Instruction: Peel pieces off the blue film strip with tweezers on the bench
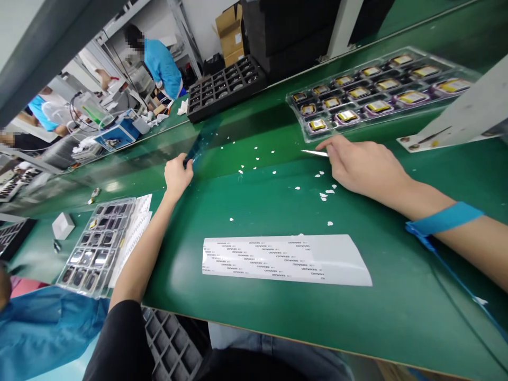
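My right hand [351, 164] is closed around a pair of tweezers [315, 153], their tips pointing left over the green bench [254, 312]. Farther left, my left hand [178, 177] curls its fingers about a small dark piece [186, 163], mostly hidden by the fingers. Small white scraps [273, 172] lie scattered between my hands. Nearer to me rests a white printed backing sheet [273, 259]. Just past my right hand stands a clear plastic tray [304, 124] with yellow-and-silver parts in its pockets.
A black compartment tray [228, 92] stands at the back. On the left lie another clear tray [115, 209] and a small white box [63, 226]. A white bracket [456, 114] rises at right. A blue strap and cord [446, 217] runs from my right wrist. Co-workers are nearby.
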### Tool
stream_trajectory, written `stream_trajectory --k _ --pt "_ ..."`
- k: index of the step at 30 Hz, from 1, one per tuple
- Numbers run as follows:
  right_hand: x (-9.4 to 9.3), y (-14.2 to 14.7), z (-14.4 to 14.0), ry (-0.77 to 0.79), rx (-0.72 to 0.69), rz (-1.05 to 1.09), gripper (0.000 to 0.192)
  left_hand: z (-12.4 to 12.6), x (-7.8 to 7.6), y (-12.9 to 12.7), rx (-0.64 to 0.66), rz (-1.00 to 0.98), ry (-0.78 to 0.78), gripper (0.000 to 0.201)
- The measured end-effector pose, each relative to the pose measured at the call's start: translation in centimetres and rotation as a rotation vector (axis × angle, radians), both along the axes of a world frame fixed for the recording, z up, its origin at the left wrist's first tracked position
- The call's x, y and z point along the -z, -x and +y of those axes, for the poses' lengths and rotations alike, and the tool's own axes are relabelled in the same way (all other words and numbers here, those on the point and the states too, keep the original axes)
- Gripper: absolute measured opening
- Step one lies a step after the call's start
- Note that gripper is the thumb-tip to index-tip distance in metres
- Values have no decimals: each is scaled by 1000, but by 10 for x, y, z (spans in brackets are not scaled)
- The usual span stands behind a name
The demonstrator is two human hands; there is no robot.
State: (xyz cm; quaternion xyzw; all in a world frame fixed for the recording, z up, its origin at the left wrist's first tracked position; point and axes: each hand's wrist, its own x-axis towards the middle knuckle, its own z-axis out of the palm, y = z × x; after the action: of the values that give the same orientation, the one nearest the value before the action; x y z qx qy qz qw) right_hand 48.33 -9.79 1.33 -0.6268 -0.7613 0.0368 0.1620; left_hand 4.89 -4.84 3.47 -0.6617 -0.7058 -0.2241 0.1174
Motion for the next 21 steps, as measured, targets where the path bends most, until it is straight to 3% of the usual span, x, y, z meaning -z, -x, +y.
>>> stream_trajectory --k 7,12,16,18,21 --pt "1 0 1 -6 1 -6 50 0 -2 1 -22 -12 10 29" --pt "1 0 0 0 0 2 51 -1 2 2 -14 -36 -20 20" --pt "4 -2 2 -19 -11 18 51 0 -8 0 29 -72 -91 24" --pt "6 -4 4 -25 -11 38 51 -4 -19 -7 104 -109 -108 27" --pt "9 -8 8 -37 -19 99 49 -21 -37 -30 359 -208 -48 29"
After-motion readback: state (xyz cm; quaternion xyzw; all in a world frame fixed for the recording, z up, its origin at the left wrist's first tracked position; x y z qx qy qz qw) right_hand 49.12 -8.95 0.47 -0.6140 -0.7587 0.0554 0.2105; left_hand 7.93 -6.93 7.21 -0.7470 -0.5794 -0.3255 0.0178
